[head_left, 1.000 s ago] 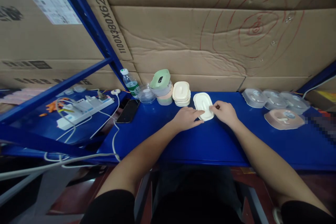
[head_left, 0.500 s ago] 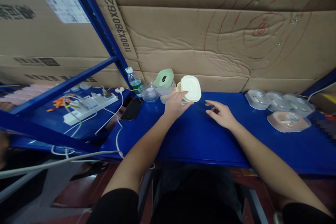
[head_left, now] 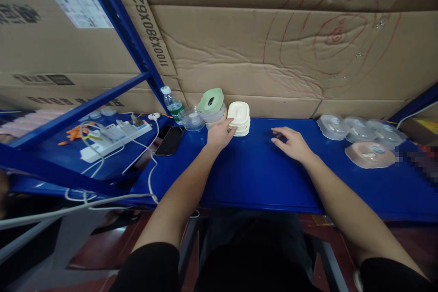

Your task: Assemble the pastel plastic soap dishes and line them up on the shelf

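A stack of cream square lids (head_left: 238, 112) stands on the blue tabletop near the cardboard wall. At its left side is my left hand (head_left: 219, 136), with the fingertips at the stack's edge and the thumb apart from the index finger. It appears to hold nothing. My right hand (head_left: 292, 144) hovers over the tabletop to the right of the stack, fingers loosely bent and apart, with nothing in it. Just behind my left hand is a pile of containers, with a green piece (head_left: 211, 101) on top; the hand hides part of the lower ones.
Left of the pile are clear plastic tubs (head_left: 193, 120), a water bottle (head_left: 174, 107) and a phone (head_left: 170, 141). Several clear-lidded boxes (head_left: 332, 127) and a pink box (head_left: 370, 154) sit at the right. A power strip (head_left: 109, 141) with cables lies beyond the blue post.
The cream lid that was tilted in my left hand now lies flat on the stack. My left hand has drawn slightly left, off it. My right hand has hardly moved.
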The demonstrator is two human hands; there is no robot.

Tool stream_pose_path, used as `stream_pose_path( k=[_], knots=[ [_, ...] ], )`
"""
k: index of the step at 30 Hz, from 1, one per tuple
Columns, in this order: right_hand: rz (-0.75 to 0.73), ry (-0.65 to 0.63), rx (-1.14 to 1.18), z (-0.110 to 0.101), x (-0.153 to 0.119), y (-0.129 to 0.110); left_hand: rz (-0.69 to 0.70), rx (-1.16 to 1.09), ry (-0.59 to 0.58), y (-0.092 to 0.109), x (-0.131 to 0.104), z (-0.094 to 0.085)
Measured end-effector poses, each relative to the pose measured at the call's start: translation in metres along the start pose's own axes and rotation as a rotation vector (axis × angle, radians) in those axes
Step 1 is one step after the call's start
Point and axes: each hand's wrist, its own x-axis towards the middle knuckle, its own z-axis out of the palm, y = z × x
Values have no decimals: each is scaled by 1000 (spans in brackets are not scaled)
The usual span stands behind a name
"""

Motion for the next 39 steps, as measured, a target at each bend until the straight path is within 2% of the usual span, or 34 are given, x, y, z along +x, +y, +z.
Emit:
stream_pose_path(
  k=[3, 8, 10, 12, 15, 18, 21, 24, 26, 32, 35, 39],
  knots=[
    [69, 130, -181, -23, 2, 26, 10, -16, 7, -3, 0, 2],
    [391, 321, -466, -65, -8, 89, 15, -69, 8, 0, 0, 1],
    [522, 318, -543, -74, -15, 107, 37, -89, 5, 3, -2, -2],
    [640, 255, -562, -75, -21, 116, 66, -97, -21, 7, -3, -4],
    [719, 110, -574, -64, -23, 113, 115, -96, -80, 12, -5, -5],
    [637, 86, -648, -45, -17, 90, 187, -99, -112, 14, -7, -4],
    [419, 93, -688, -24, -7, 56, 232, -112, -104, 13, -7, -3],
    [232, 151, -622, -11, 0, 25, 244, -121, -88, 11, -7, -2],
    [156, 141, -527, -7, 2, 13, 254, -123, -75, 10, -8, -1],
    [6, -121, -247, -9, 0, 12, 262, -126, -61, 10, -9, 1],
    [-26, -149, -218, -9, -1, 14, 259, -117, -79, 12, -10, 2],
    [13, -172, -232, -6, -2, 13, 272, -110, -116, 14, -12, 2]
  ],
)
